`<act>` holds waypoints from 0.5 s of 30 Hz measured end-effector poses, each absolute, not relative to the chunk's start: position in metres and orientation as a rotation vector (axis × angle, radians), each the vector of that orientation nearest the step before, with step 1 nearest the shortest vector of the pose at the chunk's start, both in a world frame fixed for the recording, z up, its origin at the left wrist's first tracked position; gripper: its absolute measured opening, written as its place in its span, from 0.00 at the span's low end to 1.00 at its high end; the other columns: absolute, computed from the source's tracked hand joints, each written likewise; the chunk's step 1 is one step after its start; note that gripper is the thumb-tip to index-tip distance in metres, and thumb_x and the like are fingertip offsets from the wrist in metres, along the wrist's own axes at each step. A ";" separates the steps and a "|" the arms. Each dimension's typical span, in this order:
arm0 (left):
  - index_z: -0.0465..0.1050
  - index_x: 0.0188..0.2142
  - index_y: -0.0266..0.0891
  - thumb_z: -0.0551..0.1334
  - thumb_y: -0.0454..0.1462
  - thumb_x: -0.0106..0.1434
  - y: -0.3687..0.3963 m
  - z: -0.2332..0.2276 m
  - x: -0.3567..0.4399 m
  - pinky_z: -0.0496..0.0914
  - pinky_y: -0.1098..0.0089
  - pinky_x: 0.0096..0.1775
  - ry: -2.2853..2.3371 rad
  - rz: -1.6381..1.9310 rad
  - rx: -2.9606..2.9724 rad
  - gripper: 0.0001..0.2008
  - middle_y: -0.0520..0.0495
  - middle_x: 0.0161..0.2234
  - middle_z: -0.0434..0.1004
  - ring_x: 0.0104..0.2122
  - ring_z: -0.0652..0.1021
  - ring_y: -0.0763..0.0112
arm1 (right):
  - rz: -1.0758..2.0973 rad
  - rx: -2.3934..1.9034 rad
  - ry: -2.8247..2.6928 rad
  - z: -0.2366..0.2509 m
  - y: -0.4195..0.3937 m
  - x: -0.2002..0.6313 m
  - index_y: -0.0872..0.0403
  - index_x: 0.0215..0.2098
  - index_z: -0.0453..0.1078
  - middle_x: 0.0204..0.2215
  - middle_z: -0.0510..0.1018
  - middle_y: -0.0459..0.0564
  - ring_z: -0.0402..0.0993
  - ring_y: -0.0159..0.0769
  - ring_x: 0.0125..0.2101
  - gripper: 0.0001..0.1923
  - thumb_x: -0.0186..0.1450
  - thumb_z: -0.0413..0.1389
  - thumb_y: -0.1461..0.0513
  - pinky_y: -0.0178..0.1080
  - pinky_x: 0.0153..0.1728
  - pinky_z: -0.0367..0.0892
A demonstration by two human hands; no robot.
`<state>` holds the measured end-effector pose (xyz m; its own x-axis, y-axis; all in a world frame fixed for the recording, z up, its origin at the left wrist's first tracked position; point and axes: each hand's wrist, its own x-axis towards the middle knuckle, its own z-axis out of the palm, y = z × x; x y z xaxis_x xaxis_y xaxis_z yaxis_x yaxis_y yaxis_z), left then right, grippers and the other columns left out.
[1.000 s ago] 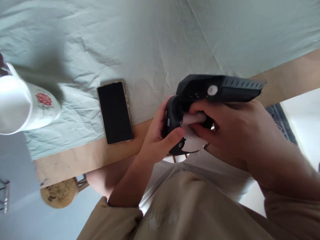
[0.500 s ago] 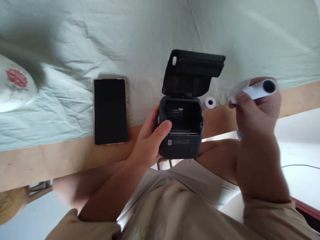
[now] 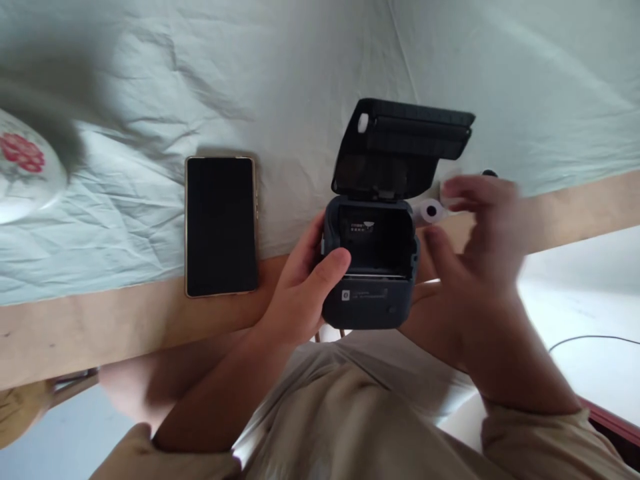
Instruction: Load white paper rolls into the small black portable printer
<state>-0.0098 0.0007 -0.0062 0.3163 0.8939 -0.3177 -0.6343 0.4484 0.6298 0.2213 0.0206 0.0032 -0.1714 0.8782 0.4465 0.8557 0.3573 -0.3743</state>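
Note:
My left hand (image 3: pixel 305 287) grips a dark portable label printer (image 3: pixel 367 303) by its left side, thumb over the front edge. The printer's lid (image 3: pixel 400 143) is swung up, and its paper bay (image 3: pixel 375 243) holds no roll. Right of the printer, a small white paper roll (image 3: pixel 431 211) with a dark core stands at the table edge. My right hand (image 3: pixel 480 233), blurred by motion, is beside that roll with thumb and fingers apart. Behind its fingers, the dark core (image 3: pixel 490 173) of a larger white roll shows; most of that roll is hidden.
A phone (image 3: pixel 221 227) with a dark screen lies left of the printer, partly over the wooden table edge (image 3: pixel 100 320). A white vessel with a red flower (image 3: pixel 23 153) is at the far left. Wrinkled pale green cloth (image 3: pixel 280 80) covers the table.
My right hand has let go of the larger paper roll and moved left to the small roll. The printer has shifted slightly right and toward me in my left hand.

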 end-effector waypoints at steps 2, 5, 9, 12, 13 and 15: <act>0.69 0.57 0.44 0.73 0.49 0.62 0.001 -0.006 -0.010 0.82 0.64 0.44 0.712 1.043 0.444 0.28 0.44 0.54 0.82 0.52 0.84 0.56 | 0.085 -1.463 -2.147 -0.002 0.022 0.208 0.51 0.58 0.66 0.51 0.72 0.57 0.75 0.41 0.50 0.20 0.69 0.55 0.58 0.45 0.46 0.77; 0.70 0.56 0.44 0.72 0.50 0.62 0.002 -0.007 -0.010 0.82 0.62 0.46 0.724 1.035 0.469 0.27 0.43 0.54 0.82 0.54 0.83 0.54 | 0.060 -1.469 -2.093 -0.014 0.028 0.201 0.52 0.59 0.69 0.45 0.70 0.57 0.74 0.39 0.45 0.20 0.68 0.55 0.62 0.43 0.43 0.77; 0.70 0.54 0.44 0.72 0.51 0.62 0.002 -0.007 -0.010 0.82 0.61 0.46 0.739 1.031 0.473 0.26 0.44 0.51 0.83 0.53 0.83 0.54 | 0.298 -1.404 -1.867 -0.020 0.030 0.207 0.41 0.67 0.58 0.49 0.72 0.53 0.76 0.38 0.45 0.32 0.67 0.58 0.62 0.42 0.42 0.77; 0.71 0.53 0.44 0.74 0.50 0.60 0.002 -0.008 -0.009 0.81 0.66 0.41 0.744 1.056 0.456 0.26 0.46 0.47 0.84 0.47 0.85 0.59 | 0.696 -1.271 -1.547 -0.015 0.029 0.210 0.36 0.65 0.57 0.50 0.72 0.48 0.78 0.34 0.41 0.29 0.68 0.56 0.60 0.36 0.34 0.75; 0.71 0.52 0.44 0.74 0.50 0.60 0.002 -0.008 -0.009 0.81 0.69 0.38 0.743 1.073 0.454 0.26 0.48 0.45 0.85 0.43 0.86 0.63 | 0.790 -1.234 -1.471 -0.012 0.028 0.210 0.37 0.63 0.60 0.49 0.73 0.48 0.79 0.34 0.41 0.25 0.69 0.54 0.59 0.36 0.34 0.75; 0.72 0.52 0.45 0.74 0.49 0.60 0.001 -0.008 -0.008 0.79 0.73 0.34 0.758 1.099 0.460 0.25 0.51 0.42 0.84 0.38 0.85 0.68 | 0.792 -1.240 -1.459 -0.005 0.024 0.209 0.39 0.61 0.62 0.50 0.72 0.50 0.79 0.36 0.42 0.20 0.71 0.52 0.57 0.40 0.37 0.77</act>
<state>-0.0076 0.0014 -0.0076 0.2472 0.9156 -0.3171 -0.6212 0.4009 0.6733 0.2090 0.0237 -0.0048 0.0496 0.9591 0.2788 0.2885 0.2535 -0.9233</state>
